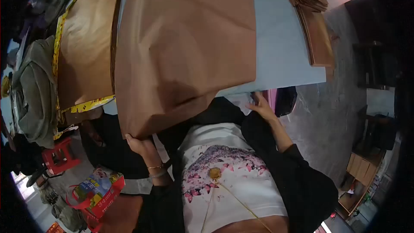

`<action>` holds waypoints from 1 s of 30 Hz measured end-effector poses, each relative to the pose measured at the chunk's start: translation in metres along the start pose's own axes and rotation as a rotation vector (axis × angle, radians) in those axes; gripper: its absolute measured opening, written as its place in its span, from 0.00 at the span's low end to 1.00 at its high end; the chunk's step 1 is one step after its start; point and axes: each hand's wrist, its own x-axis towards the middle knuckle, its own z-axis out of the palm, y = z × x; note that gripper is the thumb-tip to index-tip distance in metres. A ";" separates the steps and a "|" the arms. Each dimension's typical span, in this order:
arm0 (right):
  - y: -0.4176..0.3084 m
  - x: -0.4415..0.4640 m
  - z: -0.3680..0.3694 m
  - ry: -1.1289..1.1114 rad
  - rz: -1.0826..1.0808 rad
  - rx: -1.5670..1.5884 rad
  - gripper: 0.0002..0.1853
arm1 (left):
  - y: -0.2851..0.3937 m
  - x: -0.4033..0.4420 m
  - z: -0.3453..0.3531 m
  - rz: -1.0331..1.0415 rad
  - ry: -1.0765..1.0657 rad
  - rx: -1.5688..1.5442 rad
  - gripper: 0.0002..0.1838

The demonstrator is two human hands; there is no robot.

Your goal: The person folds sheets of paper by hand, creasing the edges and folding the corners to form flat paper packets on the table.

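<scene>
A large sheet of brown paper [194, 39] covers the middle of the pale blue tabletop [280, 34], its near end bent and hanging over the front edge. My left hand [137, 144] grips the sheet's lower left corner, most of its fingers hidden behind the paper. Just under the table's front edge, to the right of the sheet, my right hand [262, 107] has its thumb apart from the fingers and holds nothing I can see. A pink item [271, 99] and a black object [285, 101] lie close beyond it.
Left of the sheet lies a brown paper stack [88, 43] edged with yellow tape. Folded brown paper pieces [317, 34] sit at the table's right edge. A red stool [60, 157] and a red shopping bag [101, 194] stand lower left, near another person's dark clothing [114, 146].
</scene>
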 end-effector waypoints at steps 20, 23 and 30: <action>-0.108 0.031 -0.008 0.202 0.153 0.055 0.17 | -0.005 0.008 -0.039 0.065 -0.371 0.065 0.26; -0.095 0.044 -0.002 0.167 -0.209 -0.110 0.16 | 0.022 -0.053 0.014 0.433 -0.267 0.691 0.28; -0.127 0.058 -0.002 0.263 -0.150 -0.035 0.11 | 0.012 -0.013 0.007 0.036 -0.122 0.143 0.23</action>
